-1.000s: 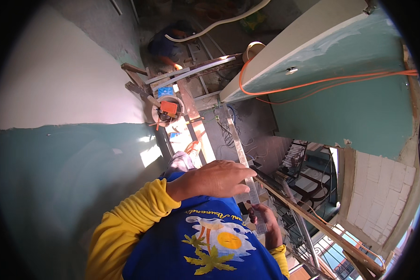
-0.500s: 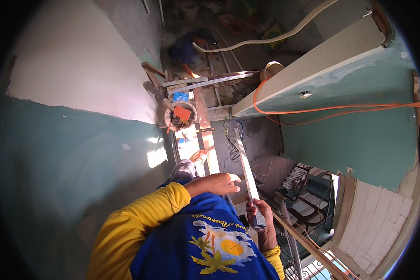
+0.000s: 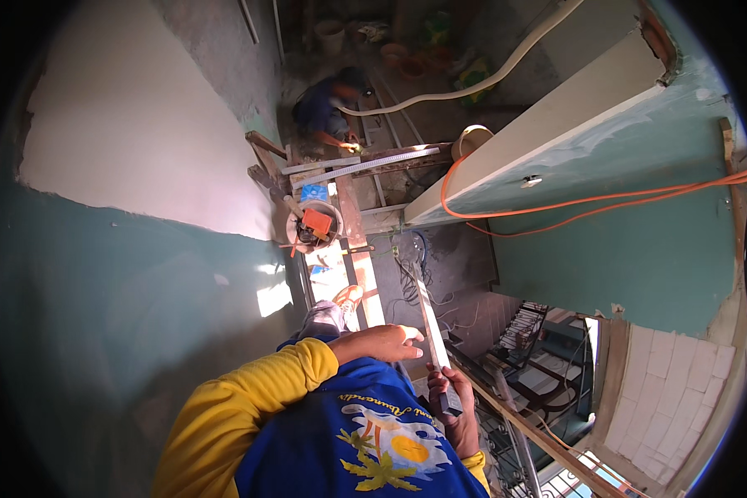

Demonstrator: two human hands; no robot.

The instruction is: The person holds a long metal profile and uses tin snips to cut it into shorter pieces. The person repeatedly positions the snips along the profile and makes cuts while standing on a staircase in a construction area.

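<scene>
A: Changes?

B: Left hand (image 3: 383, 342), one: fingers loosely extended, nothing seen in it; now just left of the pale bar (image 3: 430, 319), over it a second ago. Right hand (image 3: 459, 398), one: fingers wrapped round the bar's near end, the length running ahead; apparently sole support now.

A: Containers?

B: Bucket (image 3: 338, 222), round, ahead-left of the left hand. Contents: orange-red block (image 3: 317, 222); darker items beneath, kind unclear.

An orange cord (image 3: 556, 207) crosses the green wall (image 3: 631, 270); a bucket (image 3: 339, 219) holds an orange object (image 3: 316, 222).
</scene>
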